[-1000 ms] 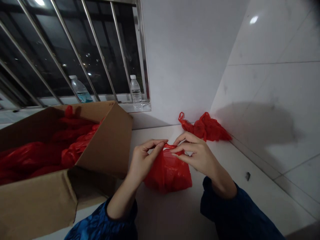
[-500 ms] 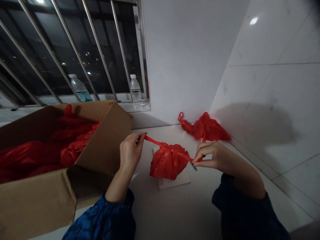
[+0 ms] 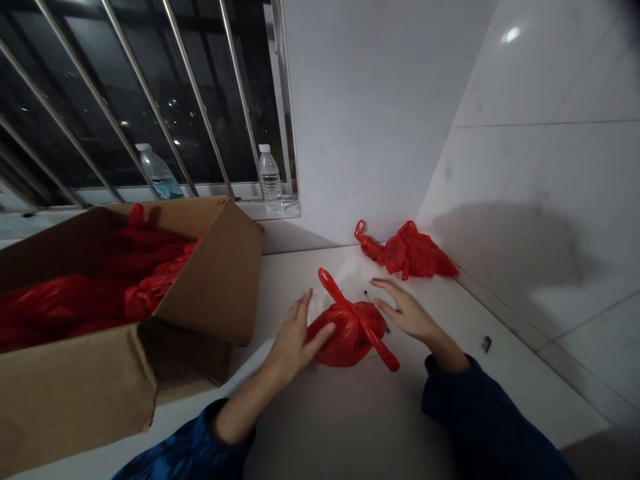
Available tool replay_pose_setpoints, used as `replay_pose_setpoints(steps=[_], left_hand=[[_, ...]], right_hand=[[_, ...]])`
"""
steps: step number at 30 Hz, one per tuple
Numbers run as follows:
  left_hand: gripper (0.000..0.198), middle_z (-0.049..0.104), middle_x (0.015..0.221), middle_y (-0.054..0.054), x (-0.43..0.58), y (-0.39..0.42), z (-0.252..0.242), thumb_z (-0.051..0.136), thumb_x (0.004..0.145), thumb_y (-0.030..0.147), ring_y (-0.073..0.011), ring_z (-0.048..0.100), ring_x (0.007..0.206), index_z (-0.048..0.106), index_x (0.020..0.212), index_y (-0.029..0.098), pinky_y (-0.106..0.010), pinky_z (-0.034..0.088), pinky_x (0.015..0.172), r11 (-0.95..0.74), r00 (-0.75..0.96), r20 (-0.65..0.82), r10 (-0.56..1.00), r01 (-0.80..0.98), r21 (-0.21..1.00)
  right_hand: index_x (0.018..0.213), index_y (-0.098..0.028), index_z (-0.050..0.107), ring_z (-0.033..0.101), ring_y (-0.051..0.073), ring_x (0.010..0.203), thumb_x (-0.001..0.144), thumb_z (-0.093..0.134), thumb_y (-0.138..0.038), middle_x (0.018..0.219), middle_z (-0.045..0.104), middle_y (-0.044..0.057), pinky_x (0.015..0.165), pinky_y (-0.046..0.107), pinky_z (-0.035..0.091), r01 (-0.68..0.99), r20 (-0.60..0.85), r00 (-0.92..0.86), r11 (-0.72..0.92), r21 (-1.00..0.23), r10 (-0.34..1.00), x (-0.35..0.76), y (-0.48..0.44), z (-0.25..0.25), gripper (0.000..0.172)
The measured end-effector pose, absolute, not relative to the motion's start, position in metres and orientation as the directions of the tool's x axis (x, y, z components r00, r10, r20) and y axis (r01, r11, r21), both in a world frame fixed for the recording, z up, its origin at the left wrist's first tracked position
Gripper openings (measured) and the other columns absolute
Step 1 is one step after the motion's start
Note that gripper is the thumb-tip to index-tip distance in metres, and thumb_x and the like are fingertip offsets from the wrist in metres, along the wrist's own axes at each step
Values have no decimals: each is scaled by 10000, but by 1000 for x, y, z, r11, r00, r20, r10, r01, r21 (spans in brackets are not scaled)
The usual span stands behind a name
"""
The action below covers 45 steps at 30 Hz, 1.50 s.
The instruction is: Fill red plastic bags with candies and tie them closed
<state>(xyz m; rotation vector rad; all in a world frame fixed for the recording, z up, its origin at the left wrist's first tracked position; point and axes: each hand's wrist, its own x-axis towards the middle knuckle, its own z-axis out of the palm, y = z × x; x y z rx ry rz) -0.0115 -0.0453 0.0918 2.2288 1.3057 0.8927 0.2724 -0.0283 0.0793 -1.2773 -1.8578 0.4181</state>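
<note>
A tied red plastic bag [image 3: 345,333] sits on the white tabletop, its two handle loops sticking out from the knot, one up and back, one down to the right. My left hand [image 3: 295,340] lies along its left side, fingers spread, the thumb over the bag's edge. On the other side my right hand [image 3: 405,310] hovers just right of the bag with its fingers apart and nothing in them. Beneath the bag, a pale flat item is mostly hidden. What the bag contains cannot be seen.
On the left stands an open cardboard box [image 3: 210,273] holding several red bags [image 3: 60,310]. More red bags [image 3: 420,253] lie against the back wall. Two plastic bottles, one clear [image 3: 270,180] and one with a blue label [image 3: 163,175], stand by the barred window. A small dark object [image 3: 486,344] lies at right.
Both hands have let go of the bag's stretched handles and opened. The left has come down to the bag's side; the handles now stand loose from the knot.
</note>
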Motion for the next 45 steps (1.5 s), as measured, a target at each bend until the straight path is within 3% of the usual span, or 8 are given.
replay_pose_setpoints(steps=[3,7,10,15,23,36,42,45], left_hand=[[891,374,1510,-205,7,-42,78,618,844,585,-350,366,1395,213,1521,169,-551,353,1122,-586,483,333,810,647,488],[579,504,1415,-173,18,-25,65,537,939,398,-316,451,1334,373,1447,172,-523,388,1095,-632,505,397,766,704,325],[474,478,1455,-161,15,-14,49,462,970,297,-293,407,1380,423,1422,158,-504,364,1121,-600,491,391,778,765,234],[563,387,1529,-173,10,-10,21,377,999,425,-292,301,1449,361,1477,127,-530,296,1161,-590,518,332,789,788,172],[624,410,1513,-183,10,-4,3,320,1002,495,-287,311,1446,374,1470,86,-512,286,1183,-593,531,292,795,781,194],[581,515,1428,-189,13,-6,1,332,999,487,-297,403,1392,479,1392,86,-523,318,1161,-585,517,307,799,787,197],[431,587,1347,-106,1,-11,20,395,999,450,-239,518,1277,549,1308,191,-461,388,1111,-604,474,378,795,678,419],[325,659,1198,-70,-2,-12,32,433,995,420,-216,597,1129,630,1156,219,-398,461,1008,-578,396,421,816,586,568]], right_hand=[[1383,-220,517,439,213,1371,990,403,-362,1458,503,99,1167,433,333,524,452,-259,517,-676,853,236,-19,56,433],[1411,-210,499,423,202,1385,1024,287,-351,1450,526,80,1193,470,273,560,413,-283,499,-662,866,204,-14,36,463],[1487,-216,393,378,206,1417,1035,245,-360,1509,456,54,1189,498,267,636,348,-277,442,-632,896,197,-16,22,497],[1529,-216,308,293,217,1461,1037,227,-344,1565,357,30,1187,498,260,777,303,-270,393,-492,914,192,-17,5,515],[1513,-223,347,312,215,1450,1037,251,-328,1534,413,11,1176,457,270,861,357,-265,387,-330,896,186,-15,-9,497],[1420,-205,507,373,238,1410,1030,299,-304,1454,528,34,1160,464,300,857,378,-271,400,-324,885,184,-16,-10,453],[1401,-229,511,463,200,1346,1005,380,-333,1429,550,61,1159,428,312,665,365,-319,481,-571,875,210,-25,15,430],[1463,-252,417,428,253,1372,894,594,-439,1467,503,77,1172,486,258,614,327,-421,531,-584,846,224,-34,27,624]])
